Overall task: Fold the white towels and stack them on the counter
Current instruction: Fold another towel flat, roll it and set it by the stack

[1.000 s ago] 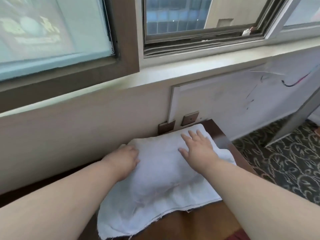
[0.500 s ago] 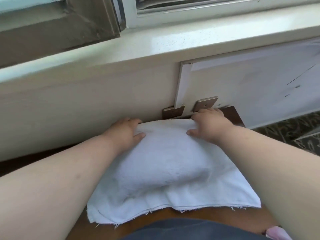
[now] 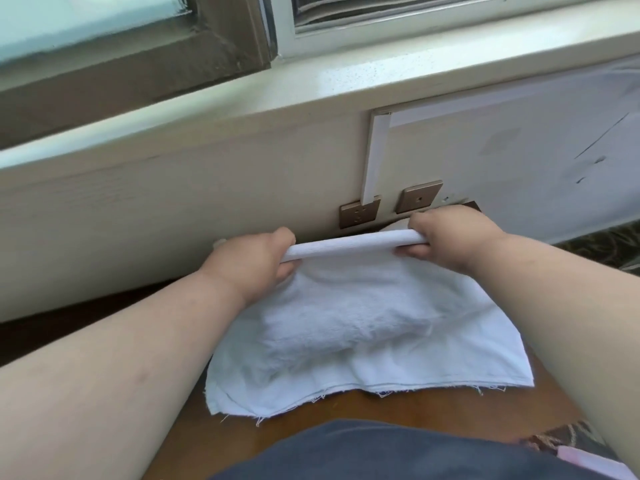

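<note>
We see the white towel [image 3: 349,327] lying on the wooden counter [image 3: 381,410], its frayed near edge toward us and its far edge rolled up and lifted off the surface; our left hand [image 3: 249,261] curls round the left end of that rolled edge, and our right hand [image 3: 450,237] grips the right end, the roll stretched between them; just behind it, two bronze sockets [image 3: 419,200] sit on the cream wall [image 3: 173,209] below the window sill [image 3: 311,81].

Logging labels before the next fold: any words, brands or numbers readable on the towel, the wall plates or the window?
None readable.
White towel: no tag or print showing.
Two wall plates: socket holes only, no lettering.
Window frame: no sign.
</note>
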Motion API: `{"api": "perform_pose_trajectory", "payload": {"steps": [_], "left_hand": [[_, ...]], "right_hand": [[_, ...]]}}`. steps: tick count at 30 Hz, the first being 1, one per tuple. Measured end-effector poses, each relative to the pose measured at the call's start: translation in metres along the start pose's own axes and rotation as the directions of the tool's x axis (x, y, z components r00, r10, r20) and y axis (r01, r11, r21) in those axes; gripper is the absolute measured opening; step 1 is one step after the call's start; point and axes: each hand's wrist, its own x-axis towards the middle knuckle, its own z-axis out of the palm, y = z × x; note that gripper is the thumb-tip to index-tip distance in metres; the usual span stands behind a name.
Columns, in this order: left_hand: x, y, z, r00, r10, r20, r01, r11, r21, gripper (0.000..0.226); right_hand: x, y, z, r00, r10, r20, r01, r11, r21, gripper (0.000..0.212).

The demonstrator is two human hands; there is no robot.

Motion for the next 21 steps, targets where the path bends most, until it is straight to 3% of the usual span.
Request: {"api": "perform_pose_trajectory", "payload": {"steps": [3,6,11,15,21], "left_hand": [[-0.022,-0.007,-0.014,1.000,0.008,-0.026,-0.006,0.999,0.048,0.035],[-0.046,-0.013,-0.025,0.997,0.054,-0.061,-0.050,0.997,0.056,0.039],[-0.106,-0.020,-0.039,0.979,0.178,-0.094,-0.180,0.984,-0.010,0.039],[-0.172,-0.055,-0.061,0.961,0.177,-0.214,-0.196,0.978,-0.070,0.035],[-0.288,-0.121,-0.079,0.940,0.084,-0.331,-0.118,0.990,-0.083,0.037]], "right_hand": [[-0.026,0.002,-0.016,0.997,0.080,-0.002,-0.080,0.987,-0.136,0.046],[-0.063,-0.002,-0.032,0.973,0.222,-0.059,-0.228,0.966,-0.119,0.040],[-0.119,-0.060,-0.057,0.915,0.403,-0.020,-0.403,0.914,-0.038,0.022],[-0.155,-0.137,-0.083,0.889,0.446,-0.103,-0.430,0.891,0.143,0.011],[-0.191,-0.264,-0.127,0.921,0.362,-0.144,-0.344,0.929,0.133,0.015]]}}
